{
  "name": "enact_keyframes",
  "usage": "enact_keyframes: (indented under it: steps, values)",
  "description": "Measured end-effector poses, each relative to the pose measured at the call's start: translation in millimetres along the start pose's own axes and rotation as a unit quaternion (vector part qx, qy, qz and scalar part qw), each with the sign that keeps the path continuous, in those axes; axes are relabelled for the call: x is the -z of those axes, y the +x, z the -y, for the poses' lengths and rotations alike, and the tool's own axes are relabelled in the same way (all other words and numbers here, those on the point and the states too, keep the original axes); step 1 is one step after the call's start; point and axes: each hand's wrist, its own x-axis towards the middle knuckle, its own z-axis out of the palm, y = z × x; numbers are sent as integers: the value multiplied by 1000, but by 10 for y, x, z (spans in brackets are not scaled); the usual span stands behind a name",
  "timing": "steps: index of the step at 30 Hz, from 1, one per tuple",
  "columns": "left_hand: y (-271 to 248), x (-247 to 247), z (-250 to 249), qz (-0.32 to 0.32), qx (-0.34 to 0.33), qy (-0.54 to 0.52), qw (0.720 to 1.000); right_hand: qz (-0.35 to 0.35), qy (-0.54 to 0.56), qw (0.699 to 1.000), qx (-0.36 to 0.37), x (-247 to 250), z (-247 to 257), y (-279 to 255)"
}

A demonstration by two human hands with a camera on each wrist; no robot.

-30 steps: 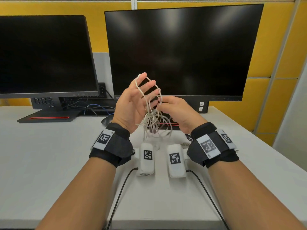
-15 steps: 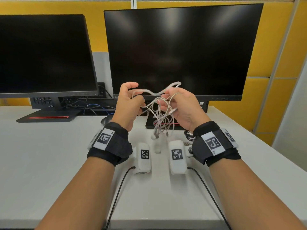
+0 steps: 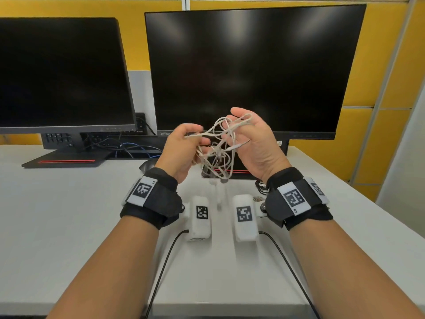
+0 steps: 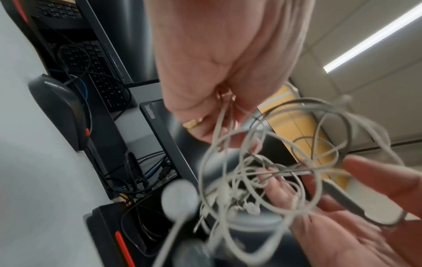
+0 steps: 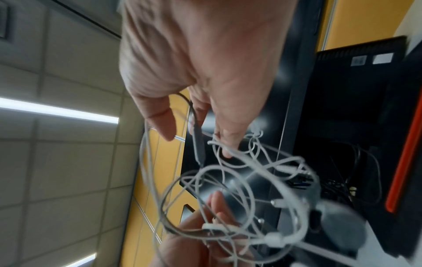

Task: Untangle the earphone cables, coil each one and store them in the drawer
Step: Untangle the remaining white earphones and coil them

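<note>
A tangle of white earphone cables [image 3: 218,155] hangs in the air between my two hands, in front of the large monitor. My left hand [image 3: 195,139] pinches several strands in its curled fingers [image 4: 205,101]. Loops of the tangle are draped over the thumb and spread fingers of my right hand [image 3: 243,132], whose palm faces left. In the right wrist view its fingers [image 5: 228,137] are fairly straight, and a thin in-line remote [image 5: 198,144] hangs between them and the thumb. Earbuds [image 4: 179,196] dangle below the knot. No drawer is in view.
Two dark monitors [image 3: 253,70] [image 3: 62,72] stand at the back of the white desk [image 3: 69,215]. A black mouse [image 3: 147,166] lies behind my left wrist, and a black cable bundle [image 3: 261,187] by my right wrist. Yellow wall panels [image 3: 391,77] lie behind.
My left hand went from spread with loops on it to pinching strands. My right hand rose, turned its palm left and opened, now carrying loops. The hands drew apart and spread the tangle.
</note>
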Motion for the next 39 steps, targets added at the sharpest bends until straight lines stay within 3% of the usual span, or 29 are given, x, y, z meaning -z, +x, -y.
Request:
enact_keyframes:
  steps: [3, 6, 10, 14, 20, 24, 28, 33, 39]
  values:
    - [29, 56, -21, -67, -15, -112, 991, -7, -28, 999, 13, 4, -4, -3]
    - [24, 81, -52, -98, -46, -141, 984, -29, -105, 994, 24, -20, -16, -16]
    - [12, 82, -63, -42, -68, -91, 993, -76, -158, 984, 39, 6, -77, 21]
    - [-13, 61, -77, 9, -44, -38, 998, -104, -66, 992, 42, 55, -70, 47]
    - [171, 70, -59, -162, 12, -37, 986, -103, -29, 993, 54, 82, -64, 57]
    - [140, 121, -61, -196, -20, -80, 977, -103, -33, 993, 50, 62, -80, 65]
    - [53, 103, -44, -152, -40, -41, 987, -121, -64, 989, 54, 79, -105, 74]
    - [-96, 6, -112, 37, -26, -5, 999, -131, -40, 990, 46, 78, -108, 78]
    - [-70, -77, -62, 82, -40, 75, 993, -49, -8, 999, 22, 29, -89, 37]
